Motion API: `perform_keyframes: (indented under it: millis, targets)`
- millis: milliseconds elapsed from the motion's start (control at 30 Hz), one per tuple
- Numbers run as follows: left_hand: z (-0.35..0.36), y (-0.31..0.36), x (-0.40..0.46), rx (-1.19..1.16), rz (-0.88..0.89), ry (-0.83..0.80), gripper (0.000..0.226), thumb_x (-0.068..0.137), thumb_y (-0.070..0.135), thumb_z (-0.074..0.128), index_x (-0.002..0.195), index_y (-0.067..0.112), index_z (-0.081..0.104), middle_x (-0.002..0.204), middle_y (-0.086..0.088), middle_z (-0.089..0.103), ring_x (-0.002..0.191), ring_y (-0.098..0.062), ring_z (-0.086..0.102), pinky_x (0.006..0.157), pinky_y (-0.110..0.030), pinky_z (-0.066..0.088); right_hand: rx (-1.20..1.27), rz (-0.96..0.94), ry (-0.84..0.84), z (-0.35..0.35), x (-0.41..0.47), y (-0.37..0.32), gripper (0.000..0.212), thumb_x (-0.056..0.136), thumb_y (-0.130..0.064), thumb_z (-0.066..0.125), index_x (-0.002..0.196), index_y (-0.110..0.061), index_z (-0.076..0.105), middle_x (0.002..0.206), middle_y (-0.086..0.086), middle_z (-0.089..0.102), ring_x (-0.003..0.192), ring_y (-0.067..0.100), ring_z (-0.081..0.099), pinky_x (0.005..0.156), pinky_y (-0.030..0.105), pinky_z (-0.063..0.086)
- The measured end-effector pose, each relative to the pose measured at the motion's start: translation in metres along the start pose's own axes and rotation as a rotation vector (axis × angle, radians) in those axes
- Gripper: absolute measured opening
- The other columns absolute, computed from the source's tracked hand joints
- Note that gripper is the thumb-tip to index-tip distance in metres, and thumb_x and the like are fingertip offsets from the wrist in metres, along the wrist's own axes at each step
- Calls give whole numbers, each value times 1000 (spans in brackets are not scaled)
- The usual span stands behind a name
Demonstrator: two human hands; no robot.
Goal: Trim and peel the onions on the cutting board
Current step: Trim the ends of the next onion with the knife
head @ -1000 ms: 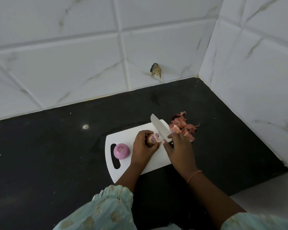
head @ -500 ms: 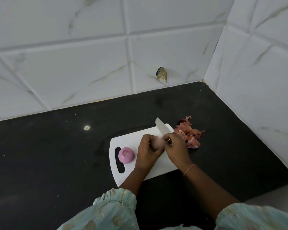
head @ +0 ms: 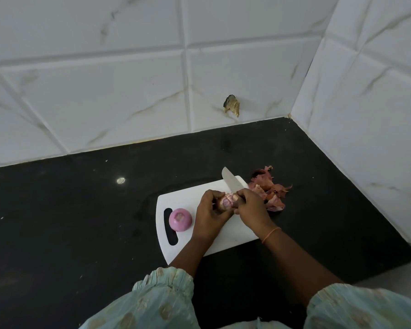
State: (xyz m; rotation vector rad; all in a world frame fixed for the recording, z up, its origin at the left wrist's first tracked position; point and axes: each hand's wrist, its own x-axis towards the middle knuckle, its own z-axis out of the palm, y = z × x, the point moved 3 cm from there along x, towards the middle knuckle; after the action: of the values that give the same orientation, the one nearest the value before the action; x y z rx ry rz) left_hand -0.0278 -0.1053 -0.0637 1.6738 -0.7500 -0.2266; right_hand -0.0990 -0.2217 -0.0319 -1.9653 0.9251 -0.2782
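- Nearest are two pale green sleeves (head: 161, 295), one on each forearm, reaching in over the black table (head: 57, 233).
- A thin orange band (head: 271, 234) circles the right wrist.
- The white board (head: 237, 236) lies flat on the table, its slot handle to the left.
- A peeled pink onion (head: 180, 219) sits on the board just beside that slot, apart from both hands.
- The left hand (head: 210, 213) is curled round a second onion (head: 227, 202), holding it over the middle of the board; some skin is on it.
- The right hand (head: 252, 210) is closed on a knife (head: 231, 181), and its fingers press against the held onion too. The handle is hidden inside the fist; the blade points away, over the board's far edge.
- A heap of reddish peels (head: 269, 188) lies on the table, touching the board's far right corner.
- Farther off, a pale speck (head: 120, 180) marks the table.
- White marbled tiles (head: 105, 91) form the corner behind, with a chipped hole (head: 231, 106) low in the back wall.
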Motion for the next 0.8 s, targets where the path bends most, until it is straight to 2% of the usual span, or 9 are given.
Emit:
perform_keyframes:
  millis: [67,167,367,433,500,567,733,800]
  targets:
    - [0,1,0,-13,5,-5,38,75,13,84,104,11,59,103,0,62,94,-8,60,74,-15,50,69,85,-39,0,0,-1,20,99,-7,46,112,-4,61,103,9,65,82,18,66,78,31,57]
    - [-1,4,0,-42,-3,-22,40,76,11,83,106,18,57,106,3,62,97,-7,60,75,-15,51,216,167,-106,0,-2,-1,21,102,-13,44,112,-4,60,90,2,64,70,10,60,63,18,53]
    - [4,4,1,22,22,-121,47,80,21,80,119,26,54,115,8,60,102,-5,59,84,-20,52,186,127,-147,-14,0,-3,24,101,-18,49,116,-4,62,101,8,66,77,12,63,58,15,50]
    - [5,2,0,105,66,-106,47,79,25,80,121,23,58,116,7,56,105,-3,53,88,-17,47,89,109,-158,-18,2,-4,26,101,-21,49,117,-6,62,107,9,66,84,14,63,66,21,52]
    - [5,2,-1,189,91,-80,47,80,30,80,122,23,60,118,9,54,108,-3,46,89,-12,40,-59,60,-168,-20,4,-5,27,101,-22,48,121,-8,60,113,9,64,94,18,62,82,31,54]
    - [4,3,0,162,77,-85,48,82,27,79,125,22,60,118,7,56,106,0,50,86,-10,41,-165,26,-176,-21,4,-6,29,102,-20,45,124,-7,58,118,9,61,97,20,59,90,35,52]
    - [3,5,-1,92,59,-91,45,83,23,78,122,28,56,115,16,55,102,0,56,79,-11,47,-201,26,-196,-20,3,-11,30,102,-22,43,125,-8,57,119,9,61,101,22,61,92,38,52]
    - [4,4,-1,65,37,-95,44,84,24,78,122,25,56,116,12,56,99,-3,57,77,-14,49,-152,42,-210,-19,3,-12,28,103,-23,43,122,-8,57,113,9,63,96,20,62,87,35,54]
